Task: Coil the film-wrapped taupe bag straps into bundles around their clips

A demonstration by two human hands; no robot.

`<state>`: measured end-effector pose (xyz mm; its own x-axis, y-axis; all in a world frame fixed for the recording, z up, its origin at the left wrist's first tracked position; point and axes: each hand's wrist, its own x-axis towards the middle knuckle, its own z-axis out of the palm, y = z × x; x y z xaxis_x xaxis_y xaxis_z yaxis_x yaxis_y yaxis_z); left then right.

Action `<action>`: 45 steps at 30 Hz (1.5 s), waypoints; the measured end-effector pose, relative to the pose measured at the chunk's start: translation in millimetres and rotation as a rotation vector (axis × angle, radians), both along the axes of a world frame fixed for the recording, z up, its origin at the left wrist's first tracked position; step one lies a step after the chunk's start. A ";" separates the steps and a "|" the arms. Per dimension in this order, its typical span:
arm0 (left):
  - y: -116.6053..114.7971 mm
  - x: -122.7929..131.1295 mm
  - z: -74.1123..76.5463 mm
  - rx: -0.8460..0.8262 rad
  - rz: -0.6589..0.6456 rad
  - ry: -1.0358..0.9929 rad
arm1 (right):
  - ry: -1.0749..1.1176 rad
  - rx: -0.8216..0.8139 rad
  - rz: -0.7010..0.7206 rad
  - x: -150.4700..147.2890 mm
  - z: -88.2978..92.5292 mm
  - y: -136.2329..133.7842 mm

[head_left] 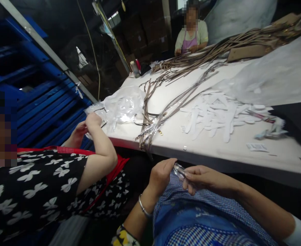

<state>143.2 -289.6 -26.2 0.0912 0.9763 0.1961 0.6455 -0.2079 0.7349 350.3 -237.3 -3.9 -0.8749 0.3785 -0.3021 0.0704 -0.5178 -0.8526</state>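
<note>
A small clear plastic packet is held above my lap, in front of the table's near edge. My left hand, with a bracelet at the wrist, is closed on the packet's left end. On the other end, the thumb and fingers of my right hand are closed. What lies inside the packet is too small to tell. Beyond my hands, a bundle of brown straps crosses some plastic-wrapped straps and hangs over the table's edge.
White flat pieces lie on the white table, beside a plastic sheet. A plastic bag is at the left. A person's arm is close on my left; another person sits across the table.
</note>
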 end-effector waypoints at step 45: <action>-5.7 20.7 -17.6 -0.111 -0.030 -0.326 | 0.369 -0.199 -0.490 -10.8 0.6 3.2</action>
<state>163.9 -295.3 -43.8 0.0701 0.9912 0.1127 0.3681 -0.1307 0.9206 339.5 -234.1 -3.3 -0.6748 0.7283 -0.1196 -0.4940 -0.5661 -0.6599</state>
